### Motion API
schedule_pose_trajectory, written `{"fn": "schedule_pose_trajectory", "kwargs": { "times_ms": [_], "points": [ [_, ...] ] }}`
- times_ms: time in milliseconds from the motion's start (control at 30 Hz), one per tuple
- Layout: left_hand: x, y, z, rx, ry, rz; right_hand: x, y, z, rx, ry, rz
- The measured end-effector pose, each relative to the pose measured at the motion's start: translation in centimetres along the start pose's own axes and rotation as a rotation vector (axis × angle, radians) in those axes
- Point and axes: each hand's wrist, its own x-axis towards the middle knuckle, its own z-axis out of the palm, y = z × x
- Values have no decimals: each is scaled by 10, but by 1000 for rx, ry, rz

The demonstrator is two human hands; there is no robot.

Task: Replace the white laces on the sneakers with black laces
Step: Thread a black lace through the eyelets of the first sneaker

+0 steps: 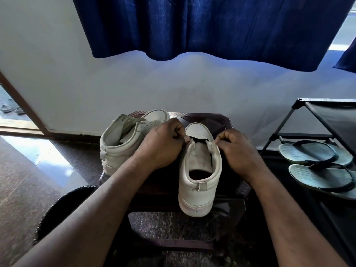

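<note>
Two white sneakers stand on a small dark stool (215, 120). The right sneaker (198, 170) faces away from me, heel toward me, with a black lace (200, 140) running across its lowest eyelets. My left hand (161, 143) pinches the lace at the sneaker's left eyelet flap. At the right flap my right hand (238, 149) pinches the lace's other side. The lace ends are hidden under my fingers. The left sneaker (123, 139) leans beside my left hand, with its white lace (133, 120) still in its eyelets.
A black shoe rack (325, 112) stands at the right with a pair of grey flip-flops (317, 166) on its shelf. A blue curtain (212, 26) hangs above against the white wall. A dark round object (63, 207) lies on the polished floor at lower left.
</note>
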Motion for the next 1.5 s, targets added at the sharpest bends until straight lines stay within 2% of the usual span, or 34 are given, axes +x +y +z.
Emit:
{"fn": "schedule_pose_trajectory", "kwargs": {
  "times_ms": [267, 400, 633, 767, 867, 967, 1067, 1167, 1233, 1367, 1500],
  "points": [
    [0, 1, 5, -31, -6, 30, 5, -6, 11, 92, -96, 29],
    [-2, 7, 10, -52, -31, 2, 4, -5, 11, 95, -47, 14],
    [1, 7, 9, -139, 17, -118, 5, 0, 5, -5, -26, 8],
    [1, 5, 11, -171, 36, -167, 3, -2, 4, 22, -57, 43],
    [2, 3, 9, -195, 21, -184, 3, 2, 2, 158, -52, 16],
    [1, 3, 9, -196, -3, -180, -2, -2, -3, 429, -74, -12],
    [0, 5, 11, -207, 2, -183, -8, -16, -7, 733, -4, 33],
    [-2, 6, 14, -247, 40, -190, -14, -25, -8, 801, -8, -27],
    [-4, 6, 15, -284, 80, -151, -17, -31, -6, 767, 6, -74],
    [-4, 20, 12, -463, 165, 43, -23, -37, -5, 650, 39, -186],
    [-6, 38, 10, -623, 45, 225, -29, -44, -5, 578, 91, -296]
  ]
}}
